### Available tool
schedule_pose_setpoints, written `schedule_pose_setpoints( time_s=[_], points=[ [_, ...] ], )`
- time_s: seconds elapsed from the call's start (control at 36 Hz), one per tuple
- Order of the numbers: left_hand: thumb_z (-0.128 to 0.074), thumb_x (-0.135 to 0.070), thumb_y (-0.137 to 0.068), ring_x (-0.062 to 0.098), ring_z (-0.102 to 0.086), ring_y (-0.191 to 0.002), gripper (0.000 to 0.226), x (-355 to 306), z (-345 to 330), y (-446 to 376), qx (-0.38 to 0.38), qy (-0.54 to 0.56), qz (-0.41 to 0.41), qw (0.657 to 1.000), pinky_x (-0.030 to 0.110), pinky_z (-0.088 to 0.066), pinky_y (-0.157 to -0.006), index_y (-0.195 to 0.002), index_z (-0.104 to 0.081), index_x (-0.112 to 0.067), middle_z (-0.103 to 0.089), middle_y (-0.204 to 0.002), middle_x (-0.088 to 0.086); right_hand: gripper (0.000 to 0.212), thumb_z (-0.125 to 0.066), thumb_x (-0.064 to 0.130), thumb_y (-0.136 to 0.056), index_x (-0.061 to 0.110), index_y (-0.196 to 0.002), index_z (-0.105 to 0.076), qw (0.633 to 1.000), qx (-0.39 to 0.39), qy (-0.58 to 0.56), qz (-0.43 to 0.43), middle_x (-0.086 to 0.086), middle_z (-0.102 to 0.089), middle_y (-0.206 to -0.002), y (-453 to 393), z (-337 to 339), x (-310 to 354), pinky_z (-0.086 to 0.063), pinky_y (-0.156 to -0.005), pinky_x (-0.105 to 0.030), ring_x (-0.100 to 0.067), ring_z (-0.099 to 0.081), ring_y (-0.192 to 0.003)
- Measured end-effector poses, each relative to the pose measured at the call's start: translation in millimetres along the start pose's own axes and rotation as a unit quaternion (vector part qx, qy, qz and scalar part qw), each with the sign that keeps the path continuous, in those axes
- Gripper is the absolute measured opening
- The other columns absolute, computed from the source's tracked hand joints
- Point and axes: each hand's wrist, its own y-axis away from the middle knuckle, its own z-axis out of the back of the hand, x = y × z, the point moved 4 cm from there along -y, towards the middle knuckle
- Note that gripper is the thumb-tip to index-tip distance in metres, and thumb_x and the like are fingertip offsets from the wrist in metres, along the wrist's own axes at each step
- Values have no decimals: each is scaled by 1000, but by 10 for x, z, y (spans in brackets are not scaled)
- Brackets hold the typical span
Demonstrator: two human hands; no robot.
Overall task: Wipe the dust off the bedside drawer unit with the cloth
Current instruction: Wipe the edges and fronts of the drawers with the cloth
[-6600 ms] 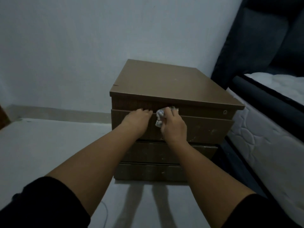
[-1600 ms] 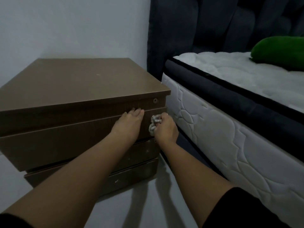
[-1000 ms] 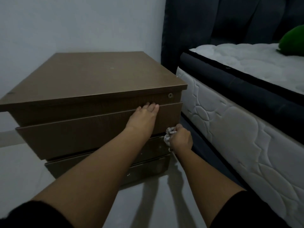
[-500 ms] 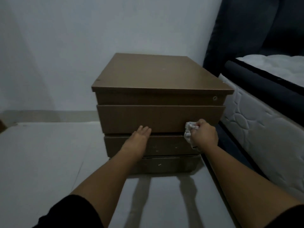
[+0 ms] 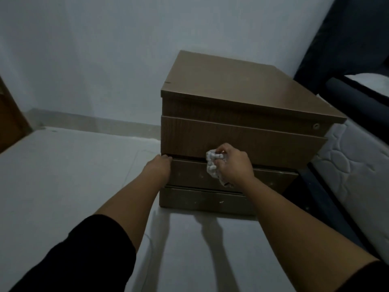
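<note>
A pale wall (image 5: 105, 49) fills the upper part of the view, meeting a light floor (image 5: 63, 175) along a low skirting strip. At the far left edge a slice of brown wooden panel (image 5: 8, 123) leans into the picture. On the right stands a bed: a dark upholstered headboard (image 5: 347, 34) rises beside the wall, and below it a white quilted mattress (image 5: 357, 175) with a dark band along its upper side runs toward the viewer.

The bedside drawer unit (image 5: 231, 85) sits on the floor between the open floor and the bed, its back against the wall and its right side just beside the mattress. It is brown, with a flat overhanging top and three drawer fronts stacked below; a small round lock (image 5: 316, 126) shows at the top right of the front. The lower two fronts carry pale specks.

Two bare forearms reach forward from dark sleeves. The left hand (image 5: 159, 167) rests at the left front corner of the unit, at the seam between the top and middle drawers, its fingertips bent onto the edge; whether it grips anything cannot be told. The right hand (image 5: 233, 163) is curled tightly round a crumpled white cloth (image 5: 212, 165), pressing it against the front at the seam between the top and middle drawers, a little left of centre.
</note>
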Motion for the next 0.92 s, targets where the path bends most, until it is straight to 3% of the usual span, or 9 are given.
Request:
schedule_pose_setpoints(
  time_s=[0.14, 0.19, 0.28, 0.39, 0.56, 0.72, 0.92],
  points=[
    [-56, -1, -87, 27, -39, -136, 68, -61, 118, 24, -15, 45, 3, 999, 35, -36, -111, -148, -29, -10, -37, -148, 12, 28, -53, 20, -90, 28, -115, -61, 999, 5, 6, 32, -5, -68, -109, -10, -13, 82, -56, -77, -37, -22, -64, -94],
    [-56, 0, -86, 28, -43, -131, 62, 249, 5, 135, -4, 69, 17, 997, 34, -39, -107, -144, -35, -9, -42, -143, 13, 29, -53, 20, -90, 28, -116, -63, 998, 29, 21, 54, -3, -68, -112, 74, -246, 384, -55, -79, -35, -20, -63, -99],
    [-56, 0, -86, 29, -47, -127, 62, 211, -45, 145, -13, 81, 20, 996, 34, -43, -102, -144, -37, -12, -44, -140, 14, 28, -52, 22, -91, 29, -116, -64, 996, 28, 31, 77, -1, -66, -115, 62, -273, 437, -48, -74, -27, -19, -61, -101],
    [-53, -3, -90, 31, -51, -124, 62, 167, -47, 176, -20, 106, 28, 994, 34, -46, -100, -147, -36, -23, -45, -139, 16, 26, -52, 34, -92, 35, -116, -62, 992, 16, 77, 103, -5, -56, -111, 7, -363, 522, -48, -76, -33, -22, -56, -97],
    [-53, -8, -91, 31, -57, -114, 51, 201, -66, 256, -34, 166, 46, 984, 37, -50, -95, -140, -43, -18, -53, -130, 15, 38, -62, 16, -86, 30, -121, -57, 987, 41, 95, 125, -4, -41, -121, 115, -671, 814, -48, -84, -32, -23, -50, -104],
    [-56, -11, -91, 33, -59, -109, 59, 252, -53, 314, -40, 227, 52, 972, 38, -51, -89, -142, -27, -14, -54, -124, 19, 43, -56, 13, -89, 20, -131, -52, 970, 74, 149, 178, -6, -43, -137, 183, -933, 966, -43, -90, -35, -26, -44, -119],
    [-53, -10, -91, 30, -62, -101, 46, 225, -91, 307, -46, 168, 37, 984, 37, -54, -85, -135, -39, -16, -59, -118, 16, 32, -45, 12, -95, 12, -125, -54, 971, 79, 178, 141, -11, -54, -119, 150, -936, 857, -41, -79, -31, -25, -48, -110]
  ],
)
